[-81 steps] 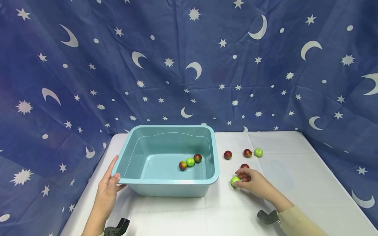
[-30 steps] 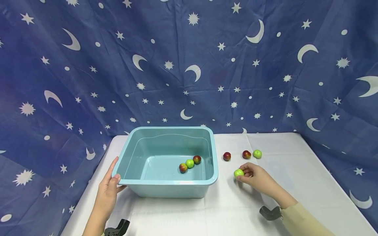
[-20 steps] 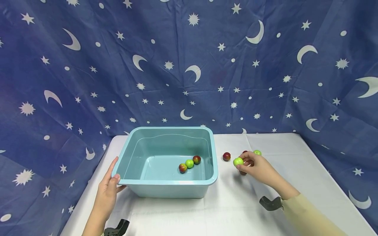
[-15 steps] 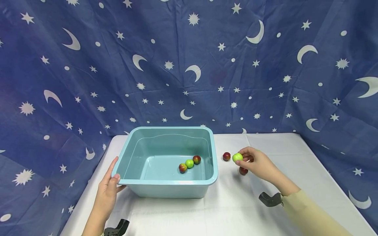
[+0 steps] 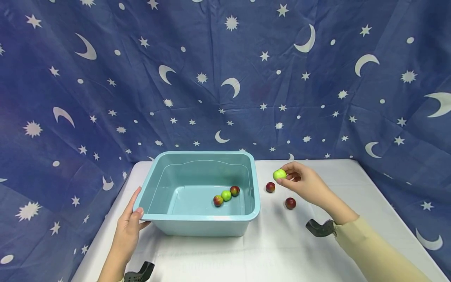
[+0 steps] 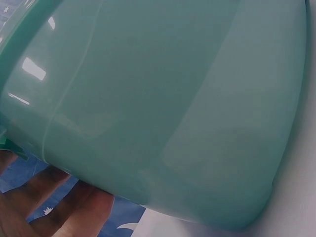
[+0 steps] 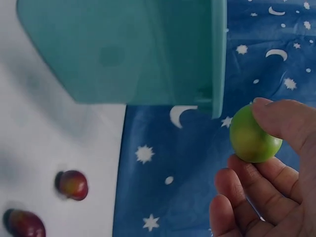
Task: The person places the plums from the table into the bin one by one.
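In the head view my right hand (image 5: 302,183) pinches a small green fruit (image 5: 280,175), raised above the table to the right of the tub. The right wrist view shows thumb and fingertips on opposite sides of this green fruit (image 7: 252,136), near the tub's rim. My left hand (image 5: 128,227) holds the light blue plastic tub (image 5: 197,217) at its front left corner, thumb at the rim; in the left wrist view its fingers (image 6: 89,210) lie along the tub's outer wall. Inside the tub sit two red fruits (image 5: 218,201) and one green fruit (image 5: 226,196).
Two red fruits lie on the white tablecloth (image 5: 267,254): one beside the tub (image 5: 270,187), the other closer to me (image 5: 290,203). A blue cloth with moons and stars (image 5: 197,90) hangs behind the table and along its sides.
My right hand has lifted the green fruit off the tablecloth and moved it up and back. A red fruit below is uncovered; another red and a green farther back are hidden. My left hand stays put.
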`<state>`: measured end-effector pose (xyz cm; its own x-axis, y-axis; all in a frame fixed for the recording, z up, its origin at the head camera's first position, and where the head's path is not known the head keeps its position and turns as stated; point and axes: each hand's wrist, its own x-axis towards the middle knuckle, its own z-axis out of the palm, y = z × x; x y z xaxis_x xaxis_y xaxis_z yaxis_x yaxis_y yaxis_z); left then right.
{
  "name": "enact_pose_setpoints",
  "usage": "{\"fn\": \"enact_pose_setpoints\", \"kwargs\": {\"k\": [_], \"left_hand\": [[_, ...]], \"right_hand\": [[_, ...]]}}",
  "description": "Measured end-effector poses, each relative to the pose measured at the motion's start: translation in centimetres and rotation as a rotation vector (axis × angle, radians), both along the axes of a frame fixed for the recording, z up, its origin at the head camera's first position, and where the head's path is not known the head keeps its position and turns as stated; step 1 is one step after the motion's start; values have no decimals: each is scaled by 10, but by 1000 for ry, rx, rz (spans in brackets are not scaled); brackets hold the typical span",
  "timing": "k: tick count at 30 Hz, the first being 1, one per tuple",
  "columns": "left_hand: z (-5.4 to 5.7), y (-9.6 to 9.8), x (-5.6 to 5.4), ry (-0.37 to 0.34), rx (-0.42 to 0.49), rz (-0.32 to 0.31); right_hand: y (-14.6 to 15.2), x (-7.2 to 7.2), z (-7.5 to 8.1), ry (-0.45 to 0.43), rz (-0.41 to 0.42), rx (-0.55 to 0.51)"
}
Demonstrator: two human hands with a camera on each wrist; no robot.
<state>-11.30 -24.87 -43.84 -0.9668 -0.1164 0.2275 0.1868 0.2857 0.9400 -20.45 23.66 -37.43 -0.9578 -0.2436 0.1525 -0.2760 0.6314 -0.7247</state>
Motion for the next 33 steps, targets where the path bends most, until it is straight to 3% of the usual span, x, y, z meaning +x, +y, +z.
{"fn": "enact_pose_setpoints", "kwargs": {"k": [15,23,33], "left_hand": [[1,0,3,-3,-28,1],[0,0,3,-9,-25,11],[2,2,1,-11,-11,4]], "right_hand": [[-45,-6,38,43,43,-127],[-81,-14,46,49,90,-257],[-121,-28,47,-36,116,-339]]}}
